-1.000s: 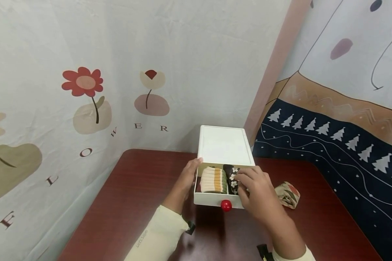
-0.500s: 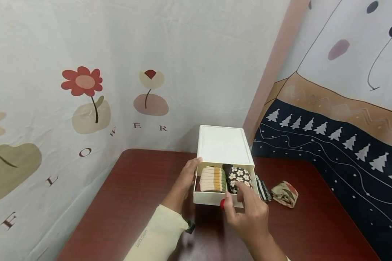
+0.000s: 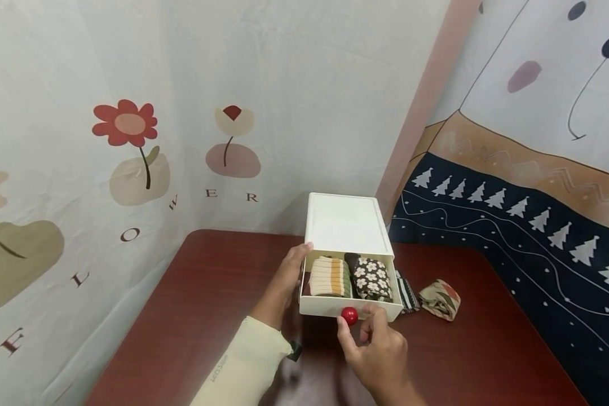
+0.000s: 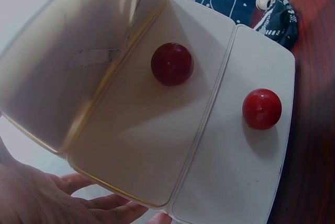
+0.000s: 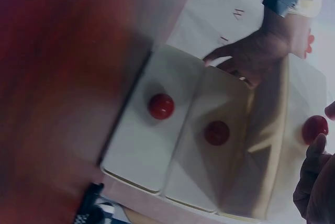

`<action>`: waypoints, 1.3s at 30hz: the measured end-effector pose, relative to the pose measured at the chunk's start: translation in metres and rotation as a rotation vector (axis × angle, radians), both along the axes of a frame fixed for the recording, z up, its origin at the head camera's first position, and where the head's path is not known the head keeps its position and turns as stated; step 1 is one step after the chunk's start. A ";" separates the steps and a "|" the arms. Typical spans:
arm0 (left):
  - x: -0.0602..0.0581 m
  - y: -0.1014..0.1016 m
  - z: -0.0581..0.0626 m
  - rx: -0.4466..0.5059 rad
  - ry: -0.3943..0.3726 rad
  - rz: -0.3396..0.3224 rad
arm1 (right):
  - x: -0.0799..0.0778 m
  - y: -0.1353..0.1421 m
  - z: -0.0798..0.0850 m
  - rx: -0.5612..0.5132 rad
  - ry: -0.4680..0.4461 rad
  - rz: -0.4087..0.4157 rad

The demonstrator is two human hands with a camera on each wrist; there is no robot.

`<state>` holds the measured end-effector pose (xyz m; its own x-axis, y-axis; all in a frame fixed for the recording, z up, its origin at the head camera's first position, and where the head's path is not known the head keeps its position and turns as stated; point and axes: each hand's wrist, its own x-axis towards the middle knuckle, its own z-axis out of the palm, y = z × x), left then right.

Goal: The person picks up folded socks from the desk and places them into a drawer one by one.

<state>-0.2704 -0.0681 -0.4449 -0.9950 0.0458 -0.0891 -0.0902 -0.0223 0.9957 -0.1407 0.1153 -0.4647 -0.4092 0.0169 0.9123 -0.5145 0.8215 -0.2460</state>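
Note:
A white box with drawers (image 3: 347, 223) has its top drawer (image 3: 318, 307) pulled out. Inside lie a folded ribbed cream cloth piece (image 3: 327, 277) with orange and green stripes and a black folded piece (image 3: 373, 279) with white flowers. My left hand (image 3: 284, 276) rests against the box's left side, thumb at the top front edge. My right hand (image 3: 380, 351) is at the drawer's red knob (image 3: 349, 316). Its thumb is right at the knob's left side, and the index finger stands slightly apart on the right. The right wrist view shows thumb and finger on either side of that knob (image 5: 314, 129).
Two lower drawers with red knobs (image 4: 172, 64) stand shut below. On the brown-red table (image 3: 223, 293), right of the box, lie a black-and-white striped cloth (image 3: 407, 293) and a bunched beige patterned cloth (image 3: 440, 300). A printed wall hanging (image 3: 284, 101) stands behind.
My right hand has left the black flowered piece in the drawer and moved down and toward me to the red knob. The left hand keeps its place on the box.

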 end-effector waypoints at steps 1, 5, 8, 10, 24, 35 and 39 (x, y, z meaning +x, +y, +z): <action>0.000 0.000 0.000 -0.003 0.000 0.000 | 0.000 0.000 -0.002 -0.001 -0.014 -0.003; 0.000 0.000 0.001 -0.006 0.002 0.002 | 0.000 0.001 -0.008 -0.004 -0.048 0.003; 0.001 0.000 0.002 -0.002 0.002 0.000 | -0.003 0.001 -0.011 0.002 -0.031 0.012; 0.001 0.000 0.002 -0.001 -0.001 -0.005 | -0.006 0.001 -0.012 0.009 -0.003 0.013; 0.001 -0.001 0.002 0.033 -0.038 -0.012 | -0.020 -0.003 0.000 -0.016 -0.093 -0.010; 0.004 -0.004 0.004 0.061 -0.030 -0.035 | -0.040 -0.009 0.009 -0.036 -0.204 -0.058; 0.006 -0.005 0.006 0.063 -0.036 -0.051 | -0.047 -0.012 0.013 -0.050 -0.277 -0.075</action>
